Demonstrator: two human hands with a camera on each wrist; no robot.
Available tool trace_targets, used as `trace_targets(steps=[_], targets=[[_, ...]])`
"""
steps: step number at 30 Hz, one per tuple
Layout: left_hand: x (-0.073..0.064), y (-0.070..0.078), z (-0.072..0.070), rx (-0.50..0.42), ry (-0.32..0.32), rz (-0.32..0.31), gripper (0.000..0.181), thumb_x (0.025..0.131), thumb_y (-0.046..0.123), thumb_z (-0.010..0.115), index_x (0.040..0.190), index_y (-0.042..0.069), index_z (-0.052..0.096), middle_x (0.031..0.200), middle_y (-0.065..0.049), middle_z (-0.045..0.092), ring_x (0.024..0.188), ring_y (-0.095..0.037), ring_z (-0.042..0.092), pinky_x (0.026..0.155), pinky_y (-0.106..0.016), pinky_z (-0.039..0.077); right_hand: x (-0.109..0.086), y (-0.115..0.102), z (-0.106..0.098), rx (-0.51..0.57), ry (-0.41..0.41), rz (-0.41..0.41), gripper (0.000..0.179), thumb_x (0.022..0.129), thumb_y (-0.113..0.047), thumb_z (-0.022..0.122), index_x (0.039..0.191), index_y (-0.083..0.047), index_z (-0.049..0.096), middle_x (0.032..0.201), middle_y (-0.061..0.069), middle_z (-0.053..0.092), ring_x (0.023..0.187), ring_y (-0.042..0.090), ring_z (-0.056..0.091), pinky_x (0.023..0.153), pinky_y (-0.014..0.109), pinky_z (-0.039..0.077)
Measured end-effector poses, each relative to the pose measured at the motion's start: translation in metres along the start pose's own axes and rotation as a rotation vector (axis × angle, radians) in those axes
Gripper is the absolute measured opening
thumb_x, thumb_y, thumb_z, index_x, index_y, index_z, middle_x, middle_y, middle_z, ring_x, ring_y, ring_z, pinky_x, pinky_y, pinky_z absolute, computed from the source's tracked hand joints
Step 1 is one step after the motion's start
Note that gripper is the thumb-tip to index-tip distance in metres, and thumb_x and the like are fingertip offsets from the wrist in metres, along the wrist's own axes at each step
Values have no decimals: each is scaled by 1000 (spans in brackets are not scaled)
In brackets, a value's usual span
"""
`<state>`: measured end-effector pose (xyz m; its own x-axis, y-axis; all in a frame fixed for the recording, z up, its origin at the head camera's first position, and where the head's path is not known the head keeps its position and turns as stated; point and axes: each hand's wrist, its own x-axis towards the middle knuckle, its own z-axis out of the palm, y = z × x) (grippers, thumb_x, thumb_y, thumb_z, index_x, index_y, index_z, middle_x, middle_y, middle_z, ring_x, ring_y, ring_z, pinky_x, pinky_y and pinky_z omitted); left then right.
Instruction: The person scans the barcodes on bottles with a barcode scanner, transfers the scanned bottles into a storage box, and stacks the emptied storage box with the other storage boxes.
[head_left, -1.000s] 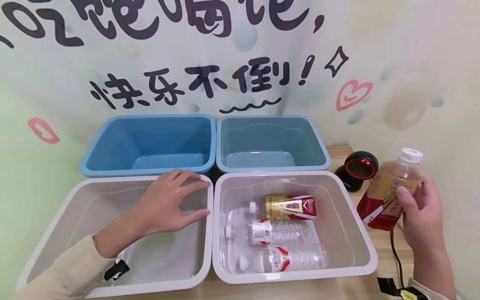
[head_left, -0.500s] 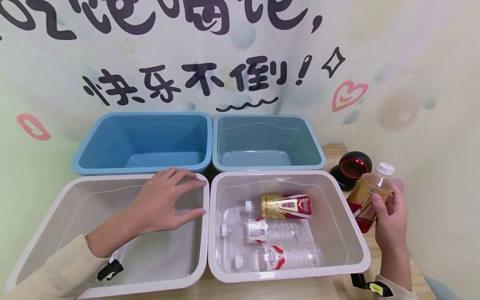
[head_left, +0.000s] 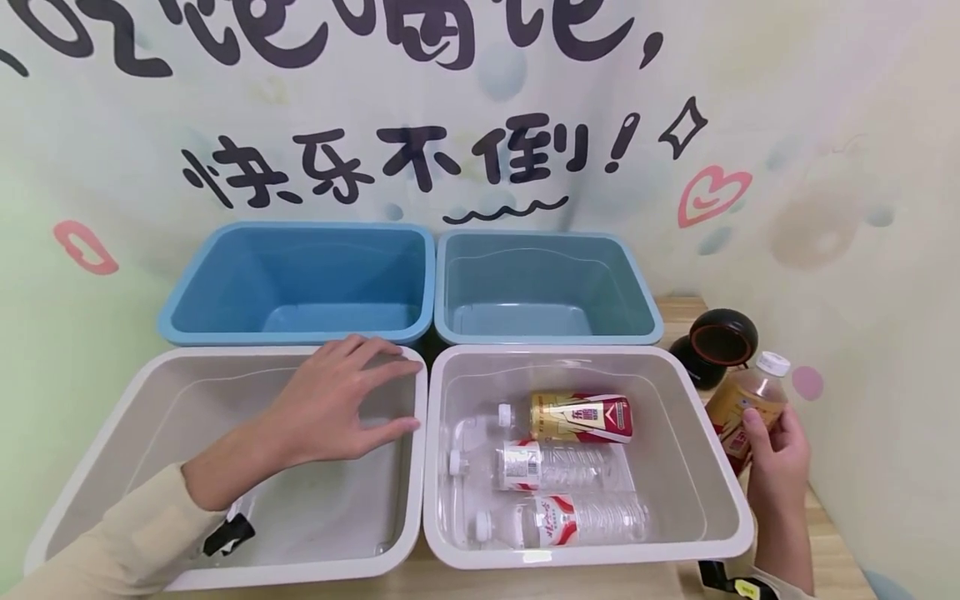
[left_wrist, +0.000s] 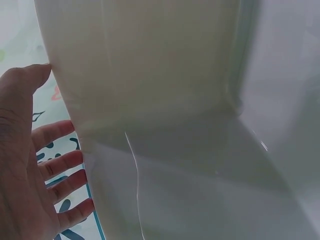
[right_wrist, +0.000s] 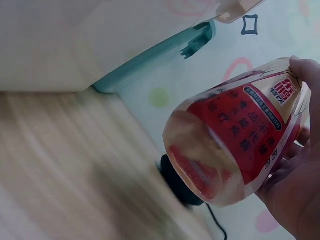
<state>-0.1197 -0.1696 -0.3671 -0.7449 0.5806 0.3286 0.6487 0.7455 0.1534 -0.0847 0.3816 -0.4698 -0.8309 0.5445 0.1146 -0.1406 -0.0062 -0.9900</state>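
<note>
My right hand (head_left: 783, 467) grips a clear plastic drink bottle (head_left: 738, 417) with a gold and red label and a white cap. The bottle tilts with its cap up and away, close to a black scanner-like device (head_left: 723, 337) on a stand. In the right wrist view, the bottle's base (right_wrist: 200, 170) faces the camera, above the dark device. My left hand (head_left: 337, 408) is spread over the left white bin (head_left: 225, 575), its fingertips touching the rim. In the left wrist view, the fingers (left_wrist: 62, 162) and thumb meet the bin's edge.
Inside the right white bin (head_left: 585, 557) lie a gold-and-red bottle (head_left: 581, 417) and two clear water bottles (head_left: 555, 465). Behind stand a blue bin (head_left: 300, 337) and a teal bin (head_left: 547, 338). A lettered wall cloth (head_left: 375, 100) hangs at the back.
My right hand has brought the bottle left and down, nearer the black device. The red glow on the device has gone dark. My left hand has stayed on the bin's rim.
</note>
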Motion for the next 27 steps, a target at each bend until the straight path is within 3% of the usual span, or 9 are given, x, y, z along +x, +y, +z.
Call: trace_targets(steps=[6,15,20,23,27], targets=[[-2,0,-4,0,-20,-14,61,87,63,75,139,31,70,134,0,67,121,-24,62,101,-52,54,-2,8,1,-27,-3,12,33,105,-10,55,135,-23,61,118,-10,70,106,3,65,85,8,53],[1,2,-5,1,-31,-4,63,87,64,75,139,29,69,135,-1,66,121,-25,61,102,-51,54,-3,12,-3,13,34,25,41,107,-15,52,147,-24,51,126,-6,64,113,10,60,81,10,53],[1,2,-5,0,-46,-5,63,87,65,74,140,29,69,136,-2,66,121,-25,61,102,-51,53,-3,11,-4,-29,27,88,46,108,-20,53,153,-28,47,135,-10,61,119,7,57,83,7,53],[-2,1,-6,5,-57,-14,63,88,64,73,140,29,69,136,-2,66,121,-25,61,103,-52,54,-5,13,1,16,16,70,44,108,-17,53,151,-26,50,133,-8,62,117,7,59,83,9,55],[0,3,-5,5,-51,-14,64,87,64,74,140,29,69,136,-2,66,122,-26,61,103,-53,54,-5,10,3,88,19,-15,39,106,-13,54,144,-21,55,125,-5,67,111,9,63,83,12,55]])
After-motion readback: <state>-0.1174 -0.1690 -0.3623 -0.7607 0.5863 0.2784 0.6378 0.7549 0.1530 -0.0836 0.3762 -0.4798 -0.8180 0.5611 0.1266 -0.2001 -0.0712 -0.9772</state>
